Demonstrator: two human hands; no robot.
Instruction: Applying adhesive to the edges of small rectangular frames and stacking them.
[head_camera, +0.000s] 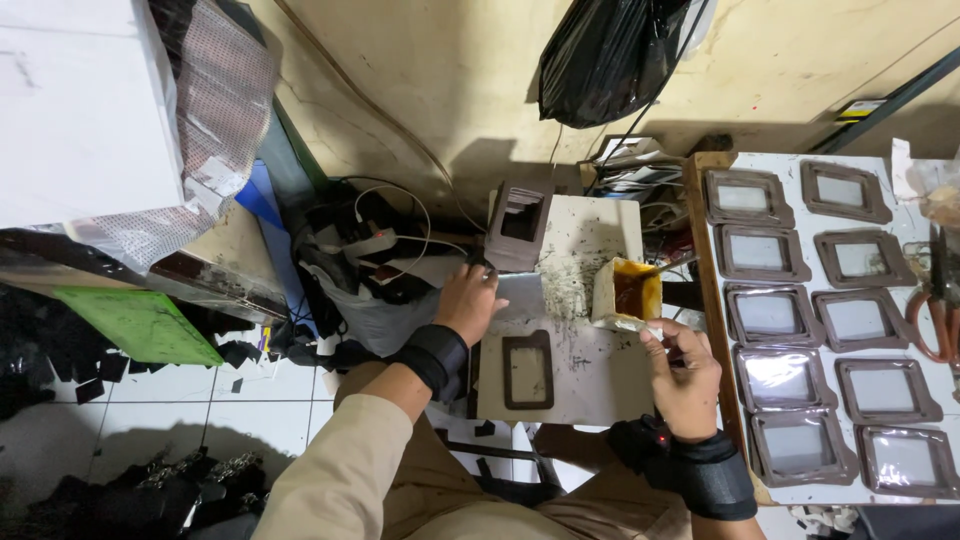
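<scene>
Cluttered and dim, the workshop showed a stained beige wall with a black plastic bag (612, 55) hanging on it, and a white tiled floor (200, 395) strewn with black scraps.

From the head camera, take the small white surface (590, 365) in front of your knees as the landmark. A brown rectangular frame (527, 370) lay flat on it, near its front edge, long axis running away from you. Your left hand (468, 303) rested just beyond and left of that frame, palm down with fingers loosely spread on a grey sheet (520, 295), grasping nothing that I could make out. Your right hand (683, 370) hung at the surface's right edge, fingers pinched on a thin brush (655, 330) whose tip pointed at the open yellow container (628, 293) of amber glue on the surface's far right part. The frame lay between your hands, left of the right hand; your left hand looked slightly nearer it. A stack of brown frames (520, 225) leaned at the surface's far edge. Right of the surface, a white board (790, 165) carried rows of finished frames, with scissors (940, 300) at its far right.
</scene>
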